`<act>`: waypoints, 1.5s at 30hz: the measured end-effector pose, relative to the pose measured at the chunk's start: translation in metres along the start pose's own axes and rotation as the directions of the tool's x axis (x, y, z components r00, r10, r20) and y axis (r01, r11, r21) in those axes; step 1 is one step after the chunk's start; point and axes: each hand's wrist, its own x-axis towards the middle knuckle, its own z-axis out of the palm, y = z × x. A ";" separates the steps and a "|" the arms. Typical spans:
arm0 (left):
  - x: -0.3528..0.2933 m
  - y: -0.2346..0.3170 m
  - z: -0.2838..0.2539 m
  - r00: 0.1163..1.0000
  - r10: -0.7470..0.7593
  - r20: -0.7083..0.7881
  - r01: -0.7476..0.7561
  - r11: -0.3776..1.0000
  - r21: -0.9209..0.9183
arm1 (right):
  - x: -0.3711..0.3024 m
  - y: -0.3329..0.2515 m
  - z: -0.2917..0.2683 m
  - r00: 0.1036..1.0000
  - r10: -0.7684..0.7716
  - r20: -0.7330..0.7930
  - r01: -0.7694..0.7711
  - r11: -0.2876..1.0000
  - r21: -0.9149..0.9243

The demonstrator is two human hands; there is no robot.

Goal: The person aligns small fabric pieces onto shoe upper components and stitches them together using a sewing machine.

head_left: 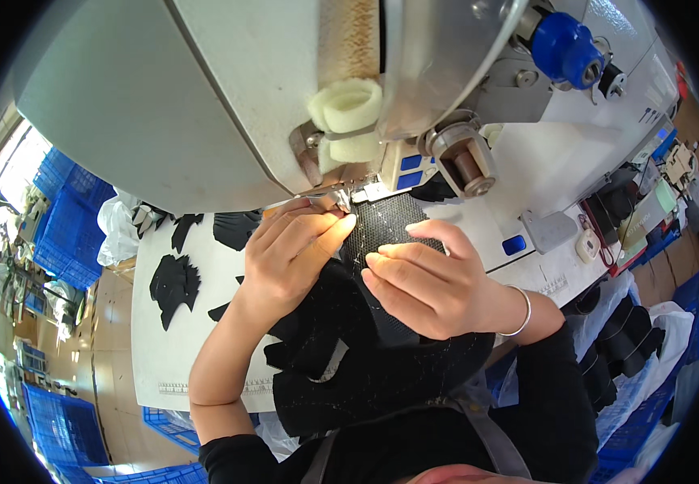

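A black mesh fabric piece (390,218) lies under the sewing machine's presser foot (341,199), running toward me into dark folds of cloth (381,379) near my body. My left hand (289,254) is closed at the fabric's left edge, thumb and forefinger pinched together right beside the foot. Over the mesh, my right hand (434,286) has its thumb and one fingertip drawn close together, with another finger raised in a curve. Whatever may be between those tips is too small to make out. A bright lamp spot falls near both hands.
The sewing machine's body (204,97) fills the top. Cut black pieces (175,290) lie on the white table (152,355) at left. A bobbin winder (466,161) hangs above my right hand. Blue crates (67,234) stand leftward; bagged black rolls (623,343) sit at right.
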 end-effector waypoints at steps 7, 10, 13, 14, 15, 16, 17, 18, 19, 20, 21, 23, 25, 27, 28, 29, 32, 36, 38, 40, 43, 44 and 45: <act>-0.011 -0.004 0.003 0.980 -0.200 -0.009 0.199 0.979 -0.035 | -0.001 0.029 0.003 0.996 0.075 0.039 -0.079 0.987 0.138; -0.006 -0.001 -0.013 0.932 -0.358 0.061 0.363 0.918 -0.162 | -0.007 0.041 0.010 0.981 0.183 0.062 -0.194 0.926 0.324; 0.000 -0.008 -0.037 0.866 -0.279 0.415 0.355 0.928 -0.116 | -0.008 0.054 0.001 0.967 0.222 0.128 -0.255 0.878 0.406; 0.003 -0.013 -0.043 0.659 -0.446 0.605 0.670 0.714 -0.203 | -0.005 0.052 0.004 0.955 0.272 0.122 -0.298 0.876 0.380; 0.002 -0.017 -0.046 0.388 -0.493 0.779 0.897 0.397 -0.195 | -0.004 0.048 0.004 0.953 0.275 0.128 -0.303 0.873 0.383; -0.001 -0.017 -0.044 0.428 -0.484 0.763 0.900 0.149 -0.410 | -0.001 0.041 -0.001 0.960 0.260 0.107 -0.278 0.935 0.220; -0.001 -0.016 -0.045 0.427 -0.487 0.762 0.900 0.148 -0.410 | 0.001 0.035 -0.005 0.967 0.241 0.088 -0.245 0.968 0.049; 0.002 -0.015 -0.047 0.408 -0.476 0.779 0.912 0.181 -0.367 | 0.005 0.029 -0.006 0.989 0.140 0.045 -0.138 0.989 -0.056; 0.004 -0.013 -0.046 0.386 -0.461 0.799 0.922 0.211 -0.324 | 0.006 0.021 -0.006 0.996 0.071 0.060 -0.064 0.992 -0.106; -0.002 -0.011 -0.042 0.385 -0.474 0.792 0.922 0.239 -0.305 | 0.005 0.018 -0.005 0.996 0.054 0.073 -0.048 0.995 -0.082; -0.005 -0.009 -0.040 0.384 -0.475 0.792 0.922 0.237 -0.305 | 0.003 0.017 -0.002 0.996 0.037 0.084 -0.032 0.998 -0.058; -0.010 -0.004 -0.039 0.460 -0.524 0.717 0.888 0.265 -0.376 | 0.000 0.021 0.005 0.996 0.072 0.053 -0.069 0.996 -0.052; -0.014 -0.002 -0.038 0.500 -0.524 0.689 0.864 0.249 -0.438 | -0.001 0.024 0.008 0.994 0.104 0.025 -0.103 0.994 -0.044; -0.021 -0.006 -0.044 0.636 -0.548 0.543 0.759 0.572 -0.312 | -0.003 0.026 0.007 0.985 0.173 0.023 -0.173 0.985 -0.010; -0.024 -0.007 -0.048 0.574 -0.666 0.476 0.808 0.555 -0.197 | -0.005 0.028 0.008 0.983 0.181 0.028 -0.181 0.984 -0.002; -0.039 -0.016 -0.054 0.486 -0.755 0.440 0.860 0.502 -0.089 | -0.005 0.027 0.008 0.984 0.178 0.023 -0.179 0.984 0.002; -0.103 -0.032 -0.085 0.381 -0.763 0.522 0.681 0.614 0.400 | -0.002 0.024 0.011 0.980 0.198 0.035 -0.198 0.980 0.012; -0.186 -0.012 -0.075 0.337 -0.787 0.516 0.728 0.566 0.387 | 0.002 0.024 0.007 0.981 0.179 0.072 -0.183 0.982 0.047; -0.193 -0.008 -0.076 0.407 -0.805 0.431 0.745 0.566 0.354 | 0.003 0.023 0.001 0.966 0.206 0.154 -0.217 0.974 0.064; -0.186 -0.013 -0.070 0.392 -0.835 0.385 0.868 0.474 0.144 | 0.003 0.024 -0.004 0.960 0.220 0.174 -0.233 0.971 0.054; -0.178 -0.024 -0.074 0.246 -0.903 0.353 0.924 0.328 0.195 | 0.007 0.016 -0.010 0.959 0.215 0.187 -0.230 0.971 0.064; -0.177 -0.025 -0.077 0.246 -0.927 0.283 0.952 0.286 0.110 | 0.007 0.010 -0.013 0.978 0.138 0.155 -0.155 0.983 0.102; -0.175 -0.025 -0.079 0.239 -0.947 0.212 0.968 0.249 0.021 | 0.006 0.004 -0.015 0.991 0.062 0.118 -0.078 0.988 0.137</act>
